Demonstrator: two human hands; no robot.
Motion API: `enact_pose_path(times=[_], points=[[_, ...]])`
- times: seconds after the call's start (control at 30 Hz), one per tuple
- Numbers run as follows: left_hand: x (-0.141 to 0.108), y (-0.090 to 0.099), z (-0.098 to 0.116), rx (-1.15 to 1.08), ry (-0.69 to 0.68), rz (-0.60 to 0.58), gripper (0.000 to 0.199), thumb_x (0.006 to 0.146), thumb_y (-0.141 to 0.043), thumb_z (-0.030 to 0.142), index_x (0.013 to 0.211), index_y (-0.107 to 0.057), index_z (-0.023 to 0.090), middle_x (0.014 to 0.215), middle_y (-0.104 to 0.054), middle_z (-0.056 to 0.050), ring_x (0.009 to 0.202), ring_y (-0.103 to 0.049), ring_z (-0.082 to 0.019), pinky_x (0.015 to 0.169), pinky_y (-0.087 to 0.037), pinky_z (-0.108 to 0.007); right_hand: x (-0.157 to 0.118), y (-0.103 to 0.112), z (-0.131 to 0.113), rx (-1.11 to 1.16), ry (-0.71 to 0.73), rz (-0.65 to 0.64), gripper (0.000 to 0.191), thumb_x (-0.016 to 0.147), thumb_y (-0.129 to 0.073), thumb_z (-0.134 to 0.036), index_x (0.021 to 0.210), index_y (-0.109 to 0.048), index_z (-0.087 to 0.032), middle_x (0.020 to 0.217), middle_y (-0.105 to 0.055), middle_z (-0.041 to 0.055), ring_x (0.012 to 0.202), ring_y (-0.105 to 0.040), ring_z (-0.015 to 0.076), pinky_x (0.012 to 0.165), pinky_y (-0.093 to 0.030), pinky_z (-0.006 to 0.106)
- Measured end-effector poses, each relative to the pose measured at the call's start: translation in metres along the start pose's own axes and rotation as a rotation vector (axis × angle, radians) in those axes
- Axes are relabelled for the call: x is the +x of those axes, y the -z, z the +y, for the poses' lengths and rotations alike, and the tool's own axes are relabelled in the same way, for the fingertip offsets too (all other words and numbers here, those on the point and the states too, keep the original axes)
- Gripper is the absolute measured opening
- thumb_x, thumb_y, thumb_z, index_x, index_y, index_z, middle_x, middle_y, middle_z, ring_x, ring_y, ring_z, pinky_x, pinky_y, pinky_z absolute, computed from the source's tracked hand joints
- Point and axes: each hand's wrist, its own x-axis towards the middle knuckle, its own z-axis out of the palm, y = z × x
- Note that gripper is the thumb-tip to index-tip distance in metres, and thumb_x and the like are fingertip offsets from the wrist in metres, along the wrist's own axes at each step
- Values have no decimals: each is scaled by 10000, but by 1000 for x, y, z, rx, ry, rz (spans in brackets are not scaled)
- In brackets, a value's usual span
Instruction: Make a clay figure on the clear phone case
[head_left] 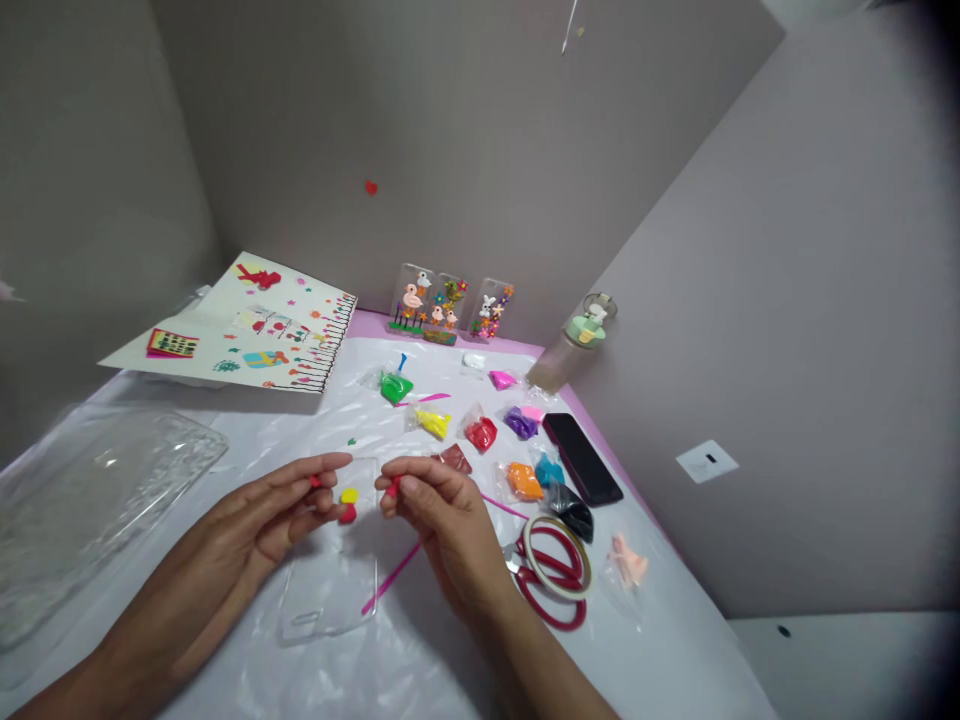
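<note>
My left hand (270,510) has its fingers bent around a small piece of red clay (315,482), with thumb and fingertips a little apart. Between the thumb and fingers of my right hand (439,505) is another red bit of clay. Both hands hover over a clear phone case (330,590) that lies flat on the white sheet. At its upper part sit a yellow clay piece (349,495) and, just below, a red clay piece (347,514); my left fingertips partly overlap this area. A pink plastic stick (390,580) lies across the case's right edge.
Several bagged clays, such as green (396,387) and orange (524,481), lie beyond my hands. Red-handled scissors (555,605) and a tape roll (531,550) are on the right, near a phone (583,458). Decorated cases (411,298) and a bottle (559,360) stand behind.
</note>
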Motion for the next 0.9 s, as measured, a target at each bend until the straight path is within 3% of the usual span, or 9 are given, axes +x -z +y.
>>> enact_pose_path(times=[0.13,0.23,0.37,0.43,0.53,0.6,0.67,0.77,0.9], points=[[-2,-5,1,3,15,-54,521,584,-1010,537,1008,-870,269,943,-821,-17,854,-760,-172,794,-640,-162,1,-1,2,-100,13,73,267,683,-965,-323,859,-807,-198,740,-722,-25,637,-586,98,658,-471,221],[0,-4,1,46,-17,-74,498,627,-975,600,975,-859,263,739,-730,22,629,-662,-109,611,-597,-139,0,-1,3,-142,11,40,312,793,-880,-464,890,-780,-185,660,-706,-20,526,-536,93,568,-422,226],[1,-1,1,55,-45,-68,450,655,-943,633,753,-807,215,575,-585,49,497,-509,-77,446,-473,-134,-1,0,5,-209,30,-11,506,922,-691,-653,817,-766,-163,517,-595,-38,426,-409,73,485,-327,224],[1,0,0,54,-54,-70,460,662,-933,643,721,-788,210,563,-567,51,497,-494,-80,462,-481,-147,0,0,6,-236,56,14,480,916,-714,-623,796,-786,-163,537,-586,-38,465,-421,76,510,-348,225],[1,-1,0,75,-45,-71,443,643,-966,596,837,-809,230,695,-690,22,647,-638,-122,644,-579,-184,1,-1,5,-205,51,44,271,781,-884,-440,875,-820,-193,684,-691,-20,577,-544,99,600,-446,233],[1,-2,-1,99,-21,-76,460,609,-1003,530,911,-805,244,810,-755,5,767,-703,-156,727,-594,-208,2,-3,5,-153,12,29,284,700,-935,-360,898,-805,-203,719,-730,-17,598,-603,113,624,-487,241],[1,-2,-3,136,-23,-104,433,629,-990,526,873,-781,236,803,-748,8,739,-694,-155,688,-576,-212,2,-4,6,-114,-35,12,318,678,-946,-371,868,-757,-199,670,-730,-19,546,-611,119,578,-486,238],[1,-1,-5,187,-53,-160,434,723,-900,605,714,-718,211,646,-652,30,542,-572,-111,538,-496,-198,0,-4,6,-137,-82,-11,386,714,-915,-494,793,-686,-195,557,-683,-28,427,-529,101,465,-395,213],[1,0,-8,181,-44,-175,494,793,-797,694,719,-739,209,490,-473,64,436,-387,-84,422,-388,-171,-1,-2,5,-257,2,-20,462,861,-771,-607,732,-729,-165,522,-594,-41,457,-456,73,494,-353,204]])
